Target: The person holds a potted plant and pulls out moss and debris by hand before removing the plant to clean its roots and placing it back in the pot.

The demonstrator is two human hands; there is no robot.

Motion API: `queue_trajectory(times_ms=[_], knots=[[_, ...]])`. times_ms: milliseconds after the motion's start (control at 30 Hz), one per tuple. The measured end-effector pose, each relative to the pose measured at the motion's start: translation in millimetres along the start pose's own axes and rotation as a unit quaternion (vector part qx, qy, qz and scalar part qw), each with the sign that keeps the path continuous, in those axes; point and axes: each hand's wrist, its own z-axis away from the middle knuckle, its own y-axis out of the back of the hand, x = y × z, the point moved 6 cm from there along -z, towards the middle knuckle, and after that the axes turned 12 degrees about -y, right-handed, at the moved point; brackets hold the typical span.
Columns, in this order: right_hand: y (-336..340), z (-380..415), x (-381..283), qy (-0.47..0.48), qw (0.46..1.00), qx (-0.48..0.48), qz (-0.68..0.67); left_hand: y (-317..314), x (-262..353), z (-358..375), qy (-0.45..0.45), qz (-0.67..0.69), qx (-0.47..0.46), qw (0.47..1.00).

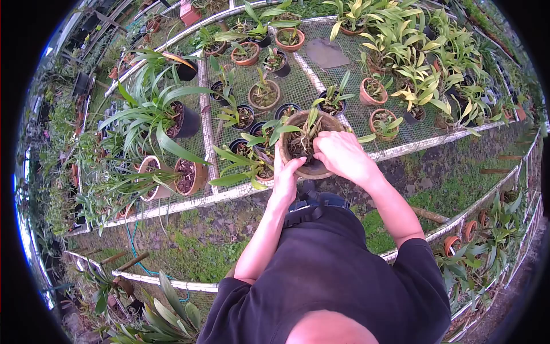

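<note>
A round, brownish clay pot [314, 171] is held up in front of my body, at the near edge of a mesh bench. In it stands a leafy plant [308, 136] with pale roots showing at its base. My left hand [285, 176] grips the pot's left side, its thumb over the rim and pointing inward. My right hand [342, 155] reaches over the right rim with curled fingers, close to the plant's base. What those fingertips pinch, if anything, is hidden.
Several small black pots, such as one [245, 116], stand on the mesh bench [229, 60] just beyond. Larger pots with long-leaved plants [186, 119] are at left. Dense yellow-green plants [401, 57] fill the right. A white rail [412, 149] edges the bench.
</note>
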Motion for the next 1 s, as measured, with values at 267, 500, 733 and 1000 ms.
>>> queue_trajectory(times_ms=[267,500,733,1000], knots=[[33.3,5.6,5.7,0.026,0.981,-0.005,-0.193,-7.1,8.3,-3.8,-0.021,0.008,-0.015,1.000],[37.8,15.7,22.4,-0.072,0.912,-0.083,-0.395,-5.1,5.2,0.4,0.005,0.051,0.010,0.999],[74.7,38.8,40.4,-0.079,0.894,-0.007,-0.442,19.3,-9.8,1.1,0.013,0.058,0.073,0.996],[104.4,83.4,55.6,-0.158,0.983,0.089,0.027,20.2,0.1,4.1,0.010,0.079,0.076,0.994]])
